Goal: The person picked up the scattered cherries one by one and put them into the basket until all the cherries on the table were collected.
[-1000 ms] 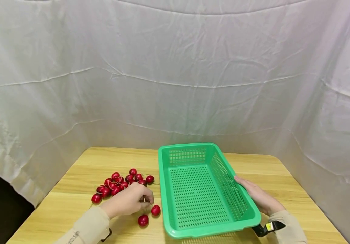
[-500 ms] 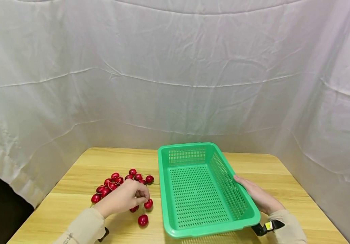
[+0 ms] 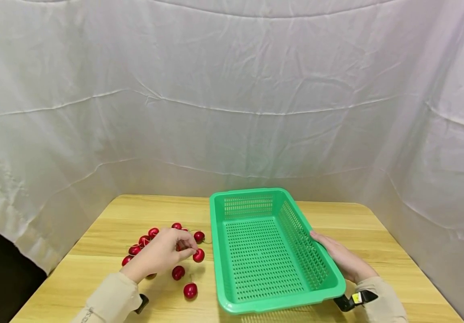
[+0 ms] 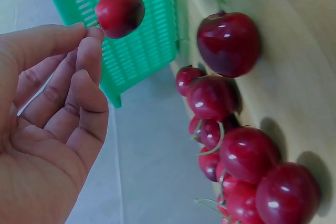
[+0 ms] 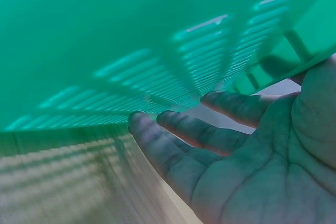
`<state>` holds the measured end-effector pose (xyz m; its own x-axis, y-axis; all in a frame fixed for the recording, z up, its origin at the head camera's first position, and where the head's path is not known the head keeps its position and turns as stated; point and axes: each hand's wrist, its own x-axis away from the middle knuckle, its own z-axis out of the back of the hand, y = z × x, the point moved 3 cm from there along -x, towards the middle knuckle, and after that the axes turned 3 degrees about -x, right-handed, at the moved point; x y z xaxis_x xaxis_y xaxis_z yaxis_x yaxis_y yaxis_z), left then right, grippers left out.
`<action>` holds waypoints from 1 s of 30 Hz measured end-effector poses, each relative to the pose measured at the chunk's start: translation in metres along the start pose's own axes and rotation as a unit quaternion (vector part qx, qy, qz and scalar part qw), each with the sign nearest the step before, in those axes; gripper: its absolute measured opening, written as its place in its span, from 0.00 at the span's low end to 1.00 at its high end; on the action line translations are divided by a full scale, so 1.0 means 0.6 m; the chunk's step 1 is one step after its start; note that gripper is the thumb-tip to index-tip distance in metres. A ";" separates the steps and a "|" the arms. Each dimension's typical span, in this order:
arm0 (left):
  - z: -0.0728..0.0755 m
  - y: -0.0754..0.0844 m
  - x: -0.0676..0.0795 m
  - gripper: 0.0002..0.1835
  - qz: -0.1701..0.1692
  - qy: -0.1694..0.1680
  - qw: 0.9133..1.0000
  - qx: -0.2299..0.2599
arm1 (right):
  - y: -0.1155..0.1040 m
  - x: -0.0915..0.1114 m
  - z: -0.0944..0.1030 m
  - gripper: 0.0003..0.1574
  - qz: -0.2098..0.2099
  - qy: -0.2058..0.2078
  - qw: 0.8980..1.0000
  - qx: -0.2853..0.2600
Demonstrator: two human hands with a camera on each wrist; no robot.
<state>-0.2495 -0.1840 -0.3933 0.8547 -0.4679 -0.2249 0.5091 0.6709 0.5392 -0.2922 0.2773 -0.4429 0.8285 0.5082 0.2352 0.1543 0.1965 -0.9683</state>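
Fingertips (image 4: 77, 31) of left hand (image 3: 157, 255): thumb and forefinger pressed together, pinching 1 cherry at its stem end; other fingers loosely bent.
Held cherry (image 4: 121, 14): just above the table (image 3: 102, 229), left of the green basket (image 3: 280, 303), outside its rim.
Cherry handling: probably light, firm and slippery-skinned; best taken by the stem end, without hard squeezing.
Loose cherries (image 3: 178, 272): 2 plainly visible, resting apart on the table, nearer the body than the held cherry.
Cherry cluster (image 3: 135, 250): partly hidden behind left hand; impossible to count.
Right hand (image 3: 345, 262): holding the basket's right side, thumb near the rim, fingers stretched beneath.
Basket handling: likely light, slightly flexible; surest hold at the rim.
Curtain (image 3: 216, 80): pale, hanging behind the table.
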 end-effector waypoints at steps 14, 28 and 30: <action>0.039 0.014 -0.017 0.04 -0.008 0.047 0.999 0.015 | 0.002 0.000 0.002 0.54 0.000 0.008 1.000 0.011; 0.045 0.057 -0.054 0.04 -0.011 0.094 0.996 -0.001 | 0.002 0.000 0.001 0.54 0.004 0.007 1.000 0.008; 0.042 0.062 -0.061 0.03 -0.015 0.095 0.995 -0.003 | 0.002 0.000 0.000 0.54 0.005 0.005 1.000 0.007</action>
<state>-0.2644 -0.1565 -0.3443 0.8429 -0.3708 -0.3900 0.5344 0.6621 0.5254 -0.2923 0.2777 -0.4440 0.8349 0.5023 0.2251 0.1387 0.2038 -0.9691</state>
